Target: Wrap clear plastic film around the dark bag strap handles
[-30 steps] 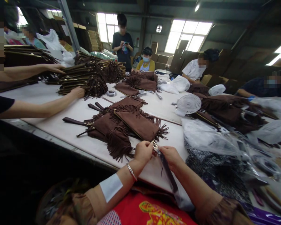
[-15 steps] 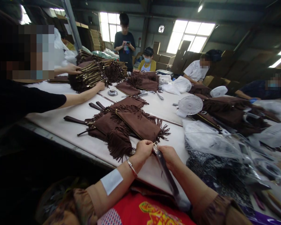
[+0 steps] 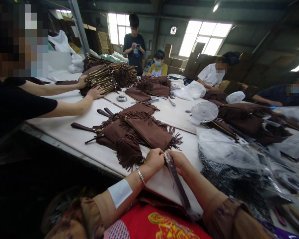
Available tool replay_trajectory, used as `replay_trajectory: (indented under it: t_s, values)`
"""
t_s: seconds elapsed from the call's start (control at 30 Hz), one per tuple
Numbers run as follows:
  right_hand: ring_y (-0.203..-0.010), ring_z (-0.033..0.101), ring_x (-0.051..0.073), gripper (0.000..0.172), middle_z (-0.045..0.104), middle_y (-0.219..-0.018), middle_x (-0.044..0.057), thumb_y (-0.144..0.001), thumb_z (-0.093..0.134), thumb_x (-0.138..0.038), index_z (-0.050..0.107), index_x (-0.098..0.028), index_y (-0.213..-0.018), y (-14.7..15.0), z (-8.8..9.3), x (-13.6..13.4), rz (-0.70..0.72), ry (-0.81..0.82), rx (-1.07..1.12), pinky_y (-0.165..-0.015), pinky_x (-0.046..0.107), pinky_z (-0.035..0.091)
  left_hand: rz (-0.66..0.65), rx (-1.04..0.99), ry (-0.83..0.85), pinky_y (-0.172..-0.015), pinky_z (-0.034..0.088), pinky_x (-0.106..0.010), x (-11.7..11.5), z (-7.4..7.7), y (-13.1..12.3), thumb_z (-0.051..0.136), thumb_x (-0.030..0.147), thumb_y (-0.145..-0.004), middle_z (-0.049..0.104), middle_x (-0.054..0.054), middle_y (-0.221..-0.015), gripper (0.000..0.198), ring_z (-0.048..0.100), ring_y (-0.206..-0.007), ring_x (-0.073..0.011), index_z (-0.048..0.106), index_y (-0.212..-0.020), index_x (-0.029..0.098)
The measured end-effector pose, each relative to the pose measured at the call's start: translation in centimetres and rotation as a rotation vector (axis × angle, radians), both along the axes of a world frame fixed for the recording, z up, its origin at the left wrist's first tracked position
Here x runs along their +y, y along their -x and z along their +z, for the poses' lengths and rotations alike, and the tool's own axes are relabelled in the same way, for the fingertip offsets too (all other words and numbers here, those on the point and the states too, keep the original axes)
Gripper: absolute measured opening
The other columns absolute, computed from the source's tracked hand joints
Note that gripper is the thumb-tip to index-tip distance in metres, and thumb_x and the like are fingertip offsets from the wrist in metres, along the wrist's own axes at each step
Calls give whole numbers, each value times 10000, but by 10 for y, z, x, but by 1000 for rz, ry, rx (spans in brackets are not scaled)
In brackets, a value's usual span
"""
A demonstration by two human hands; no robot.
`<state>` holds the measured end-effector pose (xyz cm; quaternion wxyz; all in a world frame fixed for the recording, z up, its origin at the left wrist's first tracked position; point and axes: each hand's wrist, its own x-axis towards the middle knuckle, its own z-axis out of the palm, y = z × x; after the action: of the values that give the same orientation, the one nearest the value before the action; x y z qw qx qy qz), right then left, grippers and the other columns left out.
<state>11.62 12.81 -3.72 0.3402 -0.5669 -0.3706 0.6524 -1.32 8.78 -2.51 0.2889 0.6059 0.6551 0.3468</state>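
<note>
My right hand (image 3: 178,162) grips the upper end of a dark brown strap (image 3: 178,186), partly wrapped in clear plastic, that hangs down toward my lap. Right beside it, my left hand (image 3: 154,160) is closed in a pinch at the strap's end; what its fingers hold is hidden. Just beyond my hands lies a brown fringed pouch (image 3: 149,130) with a gold zipper, on top of other fringed pouches. A bunched brown fringe piece (image 3: 129,150) lies left of my hands. A wrist strap (image 3: 82,127) sticks out from the pile's left side.
A co-worker's hands (image 3: 96,92) rest on a tall stack of zippered pouches (image 3: 104,78) at the left. A white fan (image 3: 204,112), clear plastic bags (image 3: 226,151) and more brown bags (image 3: 249,121) occupy the right. Several other people are around the white table (image 3: 97,159).
My hands stay together at the strap's end, the left now more tightly closed. The co-worker's near hand has moved left onto the side of the pouch stack. The view has shifted slightly.
</note>
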Motion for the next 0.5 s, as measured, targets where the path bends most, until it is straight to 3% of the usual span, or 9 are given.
replay_trajectory:
  t_s: [0.13, 0.27, 0.5]
  values:
    - [-460, 553, 117, 225, 611, -569, 25, -821, 596, -327, 567, -139, -701, 1, 12, 4, 10, 33, -23, -447, 233, 473, 27, 277, -68, -744, 461, -287, 1, 6, -2, 460, 218, -873, 672, -83, -857, 210, 620, -809, -191, 658, -828, 166]
    - [-414, 527, 121, 151, 590, -538, 15, -799, 610, -248, 578, -135, -703, 3, 24, 8, 68, 77, -94, -383, 230, 426, -38, 474, -84, -729, 474, -300, 6, 14, 1, 428, 233, -901, 638, -93, -897, 218, 615, -826, -203, 630, -862, 162]
    - [-352, 461, 99, 250, 508, -488, -26, -857, 569, -330, 530, -159, -679, 4, 31, 16, 143, 123, -177, -330, 203, 362, -79, 556, -108, -743, 489, -300, 15, 20, 4, 439, 261, -913, 628, -94, -924, 203, 613, -848, -201, 613, -905, 156]
